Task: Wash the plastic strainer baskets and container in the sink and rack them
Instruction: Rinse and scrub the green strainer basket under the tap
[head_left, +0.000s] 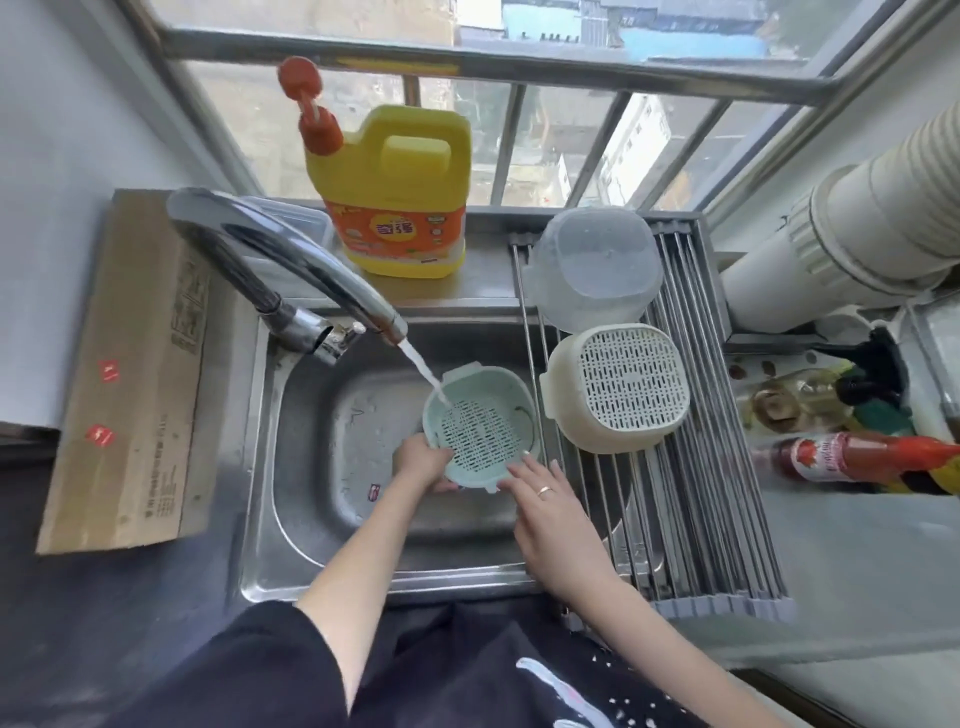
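Observation:
A pale green strainer basket is held over the steel sink, tilted toward me, with water from the faucet running into it. My left hand grips its lower left rim. My right hand rests with straight fingers against its lower right edge. A cream strainer basket lies upside down on the roll-up drying rack. Behind it, a clear plastic container also lies upside down on the rack.
A yellow detergent jug with an orange pump stands on the ledge behind the sink. A cardboard box lies left of the sink. Sauce bottles lie right of the rack, under a white vent pipe.

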